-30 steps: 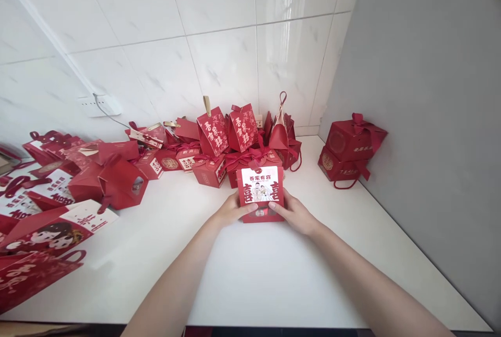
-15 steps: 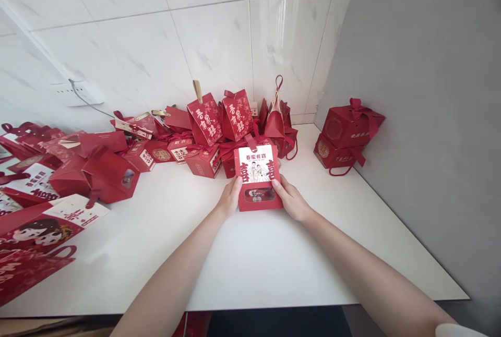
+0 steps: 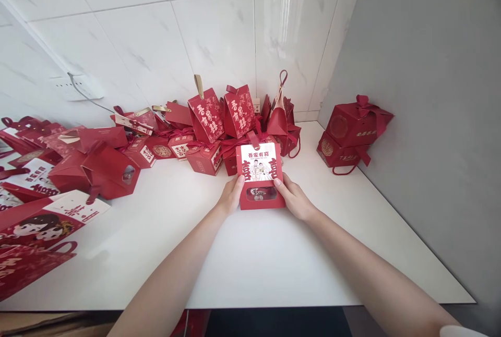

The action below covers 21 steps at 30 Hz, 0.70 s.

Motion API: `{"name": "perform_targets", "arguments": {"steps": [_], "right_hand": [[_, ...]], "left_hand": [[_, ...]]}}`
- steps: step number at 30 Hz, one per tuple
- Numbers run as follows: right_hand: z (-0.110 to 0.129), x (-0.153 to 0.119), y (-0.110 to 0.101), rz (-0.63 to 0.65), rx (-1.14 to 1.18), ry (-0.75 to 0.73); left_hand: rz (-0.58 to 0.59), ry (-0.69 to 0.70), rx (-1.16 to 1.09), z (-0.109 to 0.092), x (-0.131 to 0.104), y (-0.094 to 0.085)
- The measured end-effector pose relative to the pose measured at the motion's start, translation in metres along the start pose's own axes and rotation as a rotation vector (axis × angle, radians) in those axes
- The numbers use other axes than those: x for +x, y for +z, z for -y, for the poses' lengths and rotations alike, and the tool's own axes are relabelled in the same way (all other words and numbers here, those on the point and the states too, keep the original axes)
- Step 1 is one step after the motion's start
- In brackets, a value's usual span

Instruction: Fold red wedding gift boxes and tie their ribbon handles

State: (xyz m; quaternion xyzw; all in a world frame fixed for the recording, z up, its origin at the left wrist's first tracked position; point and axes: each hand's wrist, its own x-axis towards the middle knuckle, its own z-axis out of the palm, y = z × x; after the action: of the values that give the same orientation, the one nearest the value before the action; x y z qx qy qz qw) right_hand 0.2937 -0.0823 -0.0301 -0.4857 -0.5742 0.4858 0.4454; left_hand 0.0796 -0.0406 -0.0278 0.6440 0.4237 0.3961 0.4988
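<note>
Between both hands is a red and white gift box [image 3: 259,167], printed with a cartoon couple and red characters. A clear window near its bottom shows something wrapped inside, and a dark red ribbon loop tops it. My left hand [image 3: 231,196] grips the box's left side, thumb toward the front. On the right side, my right hand [image 3: 293,197] holds it the same way. The fingers behind the box are hidden. Just beyond it stand two red boxes with white lettering, the left one [image 3: 206,116] with a gold loop and the right one [image 3: 239,111] with a red ribbon.
A white table [image 3: 250,264] runs against a tiled wall. Many red gift boxes crowd its left side, including a large box with cartoon faces [image 3: 43,227]. Two stacked red boxes [image 3: 348,136] stand near the grey panel [image 3: 430,118] at right. A wall socket [image 3: 76,88] has a cable.
The view has shifted slightly, so the held box and both hands appear a little farther right. The grip on the box looks the same.
</note>
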Motion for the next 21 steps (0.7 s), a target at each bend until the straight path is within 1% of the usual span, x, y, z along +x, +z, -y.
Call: {"name": "perform_targets", "arguments": {"steps": [8, 12, 18, 21], "right_hand": [[0.0024, -0.0007, -0.001, 0.006, -0.013, 0.002], [0.0018, 0.0003, -0.0018, 0.017, -0.012, -0.004], [0.0012, 0.001, -0.0017, 0.008, -0.026, -0.011], [0.0007, 0.0009, -0.0012, 0.011, -0.024, -0.017]], "left_hand": [[-0.018, -0.017, -0.003, 0.0051, 0.0013, -0.0007], [-0.012, -0.004, -0.007, 0.0069, 0.0017, -0.0006], [-0.022, 0.037, 0.022, 0.0035, 0.001, -0.0006], [-0.018, 0.023, 0.022, 0.0019, 0.0002, 0.0001]]}}
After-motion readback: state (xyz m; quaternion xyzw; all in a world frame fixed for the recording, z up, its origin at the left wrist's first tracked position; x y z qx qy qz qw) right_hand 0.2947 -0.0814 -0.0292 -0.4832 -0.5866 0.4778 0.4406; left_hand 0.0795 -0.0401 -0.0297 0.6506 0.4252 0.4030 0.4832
